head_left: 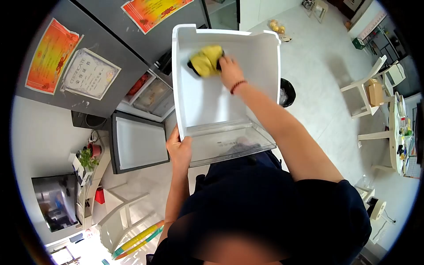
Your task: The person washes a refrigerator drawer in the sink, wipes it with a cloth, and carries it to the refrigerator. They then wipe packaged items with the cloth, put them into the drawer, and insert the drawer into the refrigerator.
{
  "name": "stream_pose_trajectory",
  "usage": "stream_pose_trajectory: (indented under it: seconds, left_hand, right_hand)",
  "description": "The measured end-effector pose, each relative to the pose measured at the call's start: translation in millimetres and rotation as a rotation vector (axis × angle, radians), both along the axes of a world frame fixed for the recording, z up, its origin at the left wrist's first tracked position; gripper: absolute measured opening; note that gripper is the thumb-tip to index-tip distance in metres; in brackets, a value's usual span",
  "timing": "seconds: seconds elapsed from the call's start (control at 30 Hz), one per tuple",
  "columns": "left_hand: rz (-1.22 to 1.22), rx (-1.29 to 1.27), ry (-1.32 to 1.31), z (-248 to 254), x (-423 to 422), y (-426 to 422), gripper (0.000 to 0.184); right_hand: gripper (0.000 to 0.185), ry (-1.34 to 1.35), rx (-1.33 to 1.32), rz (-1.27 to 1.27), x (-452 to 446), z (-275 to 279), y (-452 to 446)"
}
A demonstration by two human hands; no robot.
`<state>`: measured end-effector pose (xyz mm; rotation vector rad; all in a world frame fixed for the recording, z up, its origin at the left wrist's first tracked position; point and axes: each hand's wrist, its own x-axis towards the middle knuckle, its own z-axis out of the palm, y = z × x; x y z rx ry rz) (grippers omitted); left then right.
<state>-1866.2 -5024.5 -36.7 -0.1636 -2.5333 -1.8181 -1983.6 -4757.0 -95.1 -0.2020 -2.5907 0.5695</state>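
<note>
A drawer (211, 98) is held up in front of the body, beside the grey fridge (112, 42), whose lower door (141, 143) has been left open. The drawer is deep and white, with raised corners at its far end; its near end is closed by a clear panel (207, 150), through which dark clothing is seen. Faint small marks are borne by the panel but cannot be read.

The drawer's near left corner is pinched by the grip of the left hand (179, 149), thumb over the panel. Inside the drawer, toward its far end, a cloth (206, 61) is pressed to the white plastic. It is yellow, dark-edged, crumpled and slightly blurred. Its right side is clasped by the bent fingers of the right hand (231, 74); a dark red beaded bracelet (238, 86) is worn on that wrist.

On the fridge, "CERTIFICATE" can be read on a pale sheet (90, 73), with Chinese characters beneath. Two orange-and-yellow sheets (53, 56) are also stuck there, their smaller writing illegible.
</note>
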Motion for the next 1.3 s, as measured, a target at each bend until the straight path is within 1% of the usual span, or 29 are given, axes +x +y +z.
stream_pose_trajectory:
  seconds: [0.03, 0.1, 0.13, 0.2, 0.23, 0.27, 0.3, 0.33, 0.4, 0.47, 0.5, 0.53, 0.6, 0.7, 0.73, 0.77, 0.8, 0.83, 0.9, 1.0, 1.1, 1.2, 1.23, 1.3]
  left_hand:
    - [-0.008, -0.013, -0.012, 0.1, -2.2, 0.5, 0.045]
    - [-0.025, -0.037, -0.038, -1.4, -5.2, -0.1, 0.044]
    - [-0.034, -0.003, -0.034, -4.8, -7.5, -0.7, 0.043]
    - [-0.055, 0.056, -0.037, -15.3, -11.4, -7.7, 0.041]
    - [-0.036, 0.055, -0.037, -20.3, -13.7, -10.9, 0.04]
    - [-0.028, 0.033, -0.054, -18.5, -12.4, -12.1, 0.04]
    - [-0.018, 0.015, -0.068, -15.6, -11.6, -12.3, 0.04]
    - [-0.007, -0.002, -0.082, -13.8, -10.8, -11.9, 0.04]
    - [-0.005, 0.028, -0.08, -17.3, -11.3, -10.3, 0.04]
    - [-0.009, 0.053, -0.084, -17.2, -8.1, -6.7, 0.041]
    - [-0.017, 0.06, -0.09, -11.4, -5.1, -3.7, 0.041]
    - [-0.023, 0.066, -0.096, -7.9, -3.9, -2.2, 0.042]
    - [-0.087, 0.076, -0.134, -11.3, -3.0, -5.1, 0.044]
    - [-0.115, 0.09, -0.202, -24.1, 0.5, 0.5, 0.046]
    - [-0.112, 0.095, -0.225, -28.0, 1.2, 4.7, 0.046]
    - [-0.132, 0.069, -0.218, -29.0, 2.2, 9.7, 0.048]
    - [-0.125, 0.087, -0.248, -38.3, 5.3, 13.1, 0.049]
    - [-0.124, 0.103, -0.277, -52.8, 5.9, 15.5, 0.049]
    - [-0.139, 0.129, -0.307, -67.1, 3.1, 21.4, 0.05]
    - [-0.166, 0.146, -0.357, -81.8, -0.7, 23.9, 0.05]
    - [-0.15, 0.151, -0.436, -98.6, -8.2, 11.6, 0.047]
    - [-0.054, 0.171, -0.467, -110.9, -8.8, -18.4, 0.043]
    - [-0.01, 0.18, -0.481, -116.5, -7.2, -32.9, 0.041]
    - [0.07, 0.209, -0.482, -122.2, -3.1, -64.3, 0.039]
  right_hand:
    - [0.029, -0.249, 0.001, -0.062, 13.9, -26.1, -6.1]
    - [0.036, -0.82, -0.058, 0.159, 32.4, -34.5, -21.5]
    - [0.04, -0.89, -0.068, 0.318, 30.4, -57.1, -25.7]
    - [0.04, -0.822, -0.697, 0.249, 46.2, 7.6, -37.5]
    - [0.041, -0.642, -0.716, 0.261, 33.1, 1.0, -32.9]
    - [0.041, -0.461, -0.731, 0.274, 21.8, 7.5, -28.2]
    - [0.041, -0.337, -0.961, 0.291, 17.6, 16.2, -20.6]
    - [0.04, -0.207, -1.185, 0.308, 19.5, 48.0, -14.5]
    - [0.039, 0.187, -0.503, 0.378, 12.8, 87.5, -4.7]
    - [0.046, 0.347, 0.132, 0.272, 2.3, 111.6, -20.1]
    - [0.053, 0.279, 0.248, 0.232, -8.6, 110.6, -17.7]
    - [0.056, 0.247, 0.349, 0.172, -22.2, 104.5, -9.3]
    - [0.056, 0.275, 0.302, 0.163, -38.7, 94.0, 10.3]
    - [0.054, -0.023, 0.22, 0.181, -41.6, 88.6, 28.8]
    - [0.037, -0.002, 0.227, 0.202, -49.6, 77.1, 37.5]
    - [0.036, -0.018, 0.209, 0.244, -52.2, 71.4, 46.4]
    - [0.034, 0.055, 0.105, 0.264, -50.0, 62.5, 52.5]
    - [0.035, 0.047, 0.052, 0.22, -44.8, 59.3, 55.6]
    - [0.036, -0.064, -0.132, 0.187, -31.6, 58.9, 63.2]
    - [0.04, -0.459, -0.471, 0.098, -20.8, 49.7, 67.9]
    - [0.042, -0.541, -0.561, 0.072, -15.1, 39.5, 44.1]
    - [0.044, -0.385, -0.897, 0.179, -15.3, 56.3, -2.4]
    - [0.042, -0.281, -1.049, 0.215, -25.7, 48.6, -12.5]
    - [0.043, -0.204, -0.897, 0.267, -52.1, 38.4, -27.8]
